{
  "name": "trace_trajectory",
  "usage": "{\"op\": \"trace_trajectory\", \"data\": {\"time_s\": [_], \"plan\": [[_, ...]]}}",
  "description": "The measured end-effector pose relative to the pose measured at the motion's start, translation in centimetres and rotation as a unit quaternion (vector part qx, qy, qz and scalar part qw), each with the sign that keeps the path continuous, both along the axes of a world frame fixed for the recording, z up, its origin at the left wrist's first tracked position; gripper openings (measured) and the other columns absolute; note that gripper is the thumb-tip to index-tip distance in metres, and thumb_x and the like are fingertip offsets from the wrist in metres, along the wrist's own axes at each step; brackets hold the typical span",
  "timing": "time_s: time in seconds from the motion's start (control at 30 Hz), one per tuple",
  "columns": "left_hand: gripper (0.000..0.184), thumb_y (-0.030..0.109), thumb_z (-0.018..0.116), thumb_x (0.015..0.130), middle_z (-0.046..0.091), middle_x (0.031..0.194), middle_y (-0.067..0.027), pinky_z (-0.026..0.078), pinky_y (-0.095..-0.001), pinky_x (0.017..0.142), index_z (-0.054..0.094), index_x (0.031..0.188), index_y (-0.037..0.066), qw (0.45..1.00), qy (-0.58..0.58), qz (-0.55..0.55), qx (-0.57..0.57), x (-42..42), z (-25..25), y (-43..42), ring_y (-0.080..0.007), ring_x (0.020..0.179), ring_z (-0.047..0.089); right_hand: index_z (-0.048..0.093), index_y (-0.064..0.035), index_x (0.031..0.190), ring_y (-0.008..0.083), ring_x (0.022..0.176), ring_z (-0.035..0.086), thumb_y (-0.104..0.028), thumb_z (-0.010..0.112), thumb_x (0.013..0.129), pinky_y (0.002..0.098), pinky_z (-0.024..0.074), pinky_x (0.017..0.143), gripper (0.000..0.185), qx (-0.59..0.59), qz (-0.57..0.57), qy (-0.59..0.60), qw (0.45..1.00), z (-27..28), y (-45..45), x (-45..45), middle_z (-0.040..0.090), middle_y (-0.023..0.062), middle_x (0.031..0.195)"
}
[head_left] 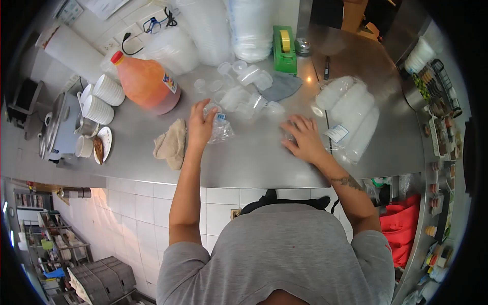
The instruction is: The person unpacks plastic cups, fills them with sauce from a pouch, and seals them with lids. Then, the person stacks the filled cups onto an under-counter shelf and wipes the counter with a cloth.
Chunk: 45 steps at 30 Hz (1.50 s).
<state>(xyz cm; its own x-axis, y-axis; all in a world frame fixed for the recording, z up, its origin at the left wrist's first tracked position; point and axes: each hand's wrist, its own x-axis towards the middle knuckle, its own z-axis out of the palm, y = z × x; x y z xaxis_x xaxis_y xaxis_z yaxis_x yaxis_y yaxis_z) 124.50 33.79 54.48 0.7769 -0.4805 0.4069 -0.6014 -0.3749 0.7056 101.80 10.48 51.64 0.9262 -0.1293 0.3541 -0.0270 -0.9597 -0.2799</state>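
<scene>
My left hand curls beside a crumpled clear bag; I can't tell if it grips anything. My right hand spreads wide over the steel counter.

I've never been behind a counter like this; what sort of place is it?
Probably a commercial kitchen: there's a long grey metal worktop, stacked round white bowls and a large red-capped plastic jug of orange liquid.
</scene>
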Motion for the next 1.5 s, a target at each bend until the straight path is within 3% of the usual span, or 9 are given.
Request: {"op": "trace_trajectory", "data": {"time_s": [0.2, 0.3, 0.4, 0.47, 0.63, 0.83, 0.97, 1.17, 1.5], "plan": [[0.021, 0.008, 0.053, 0.091, 0.062, 0.090, -0.0111, 0.047, -0.0284, 0.069, 0.060, 0.110, 0.002, 0.979, -0.073, 0.185, -0.052, 3.1, -2.3, 8.2, -0.0182, 0.073, 0.058, 0.060, -0.0118, 0.111, 0.0310, 0.123, 0.038, -0.007, 0.057, 0.074, 0.0536, 0.0257, 0.101, 0.037, -0.013, -0.066, 0.055, 0.996, -0.2, -1.0, -2.7, 0.050, 0.0102, 0.123], [0.018, 0.008, 0.050, 0.093, 0.063, 0.084, -0.0105, 0.046, -0.0291, 0.069, 0.061, 0.104, 0.000, 0.955, 0.084, 0.280, -0.041, 2.0, -2.4, 9.6, -0.0170, 0.074, 0.056, 0.061, -0.0106, 0.109, 0.0336, 0.118, 0.042, -0.006, 0.059, 0.073, 0.0500, 0.0323, 0.098, 0.037, 0.033, -0.033, -0.034, 0.998, 1.7, 0.6, -2.8, 0.050, 0.0107, 0.122], [0.018, 0.011, 0.051, 0.093, 0.062, 0.083, -0.0106, 0.046, -0.0302, 0.069, 0.060, 0.103, -0.001, 0.956, 0.026, 0.265, -0.121, 1.0, -2.8, 8.1, -0.0163, 0.074, 0.055, 0.059, -0.0107, 0.112, 0.0309, 0.113, 0.048, -0.011, 0.061, 0.077, 0.0437, 0.0402, 0.094, 0.035, 0.238, 0.040, -0.034, 0.970, 2.0, 4.4, -1.6, 0.050, 0.0112, 0.121], [0.019, 0.015, 0.053, 0.093, 0.062, 0.083, -0.0099, 0.046, -0.0302, 0.069, 0.060, 0.102, -0.001, 0.958, -0.011, 0.247, -0.142, -0.7, -1.3, 5.7, -0.0161, 0.073, 0.054, 0.050, -0.0098, 0.125, 0.0245, 0.109, 0.052, -0.024, 0.059, 0.088, 0.0391, 0.0452, 0.090, 0.040, 0.557, 0.058, 0.148, 0.815, 4.2, 7.5, -0.1, 0.049, 0.0100, 0.123], [0.024, 0.020, 0.059, 0.088, 0.061, 0.091, -0.0173, 0.048, -0.0390, 0.072, 0.058, 0.103, 0.001, 0.993, -0.041, 0.045, -0.099, -8.5, 0.1, -0.9, -0.0351, 0.079, 0.061, 0.022, -0.0123, 0.144, 0.0216, 0.113, 0.048, -0.053, 0.038, 0.095, 0.0400, 0.0423, 0.090, 0.065, 0.853, 0.148, 0.151, 0.478, 2.9, 12.8, 5.8, 0.039, 0.0104, 0.135], [0.025, 0.026, 0.065, 0.083, 0.057, 0.088, -0.0156, 0.048, -0.0417, 0.066, 0.060, 0.094, 0.005, 0.975, -0.121, 0.169, 0.084, -3.9, -3.7, 1.7, -0.0345, 0.077, 0.059, 0.016, -0.0199, 0.147, 0.0298, 0.124, 0.040, -0.057, 0.037, 0.093, 0.0461, 0.0411, 0.092, 0.069, 0.731, 0.072, 0.174, 0.656, -0.2, 12.0, 4.8, 0.029, 0.0145, 0.141], [0.024, 0.027, 0.064, 0.084, 0.057, 0.081, -0.0150, 0.045, -0.0438, 0.060, 0.058, 0.082, 0.004, 0.981, -0.126, 0.117, 0.092, -5.9, -6.7, 3.0, -0.0343, 0.072, 0.057, 0.015, -0.0216, 0.148, 0.0304, 0.126, 0.037, -0.058, 0.036, 0.093, 0.0513, 0.0403, 0.092, 0.069, 0.823, 0.015, 0.210, 0.528, 1.7, 13.2, 3.4, 0.026, 0.0147, 0.143], [0.027, 0.023, 0.054, 0.091, 0.050, 0.062, -0.0144, 0.037, -0.0395, 0.057, 0.052, 0.073, 0.003, 0.939, 0.297, 0.149, -0.086, -17.0, -0.1, 3.3, -0.0318, 0.070, 0.053, 0.037, -0.0141, 0.134, 0.0230, 0.121, 0.043, -0.053, 0.037, 0.095, 0.0438, 0.0415, 0.095, 0.055, 0.864, 0.054, 0.182, 0.467, 2.1, 17.6, 1.5, 0.042, 0.0082, 0.131], [0.027, 0.031, 0.044, 0.094, 0.048, 0.119, -0.0167, 0.028, -0.0432, 0.088, 0.051, 0.098, 0.006, 0.902, -0.034, 0.428, 0.046, -34.8, -2.5, 10.9, -0.0310, 0.105, 0.045, 0.050, -0.0051, 0.114, 0.0165, 0.106, 0.053, -0.046, 0.035, 0.098, 0.0329, 0.0438, 0.093, 0.047, 0.855, 0.129, 0.372, 0.338, -0.9, 26.8, -9.9, 0.055, 0.0062, 0.113]]}}
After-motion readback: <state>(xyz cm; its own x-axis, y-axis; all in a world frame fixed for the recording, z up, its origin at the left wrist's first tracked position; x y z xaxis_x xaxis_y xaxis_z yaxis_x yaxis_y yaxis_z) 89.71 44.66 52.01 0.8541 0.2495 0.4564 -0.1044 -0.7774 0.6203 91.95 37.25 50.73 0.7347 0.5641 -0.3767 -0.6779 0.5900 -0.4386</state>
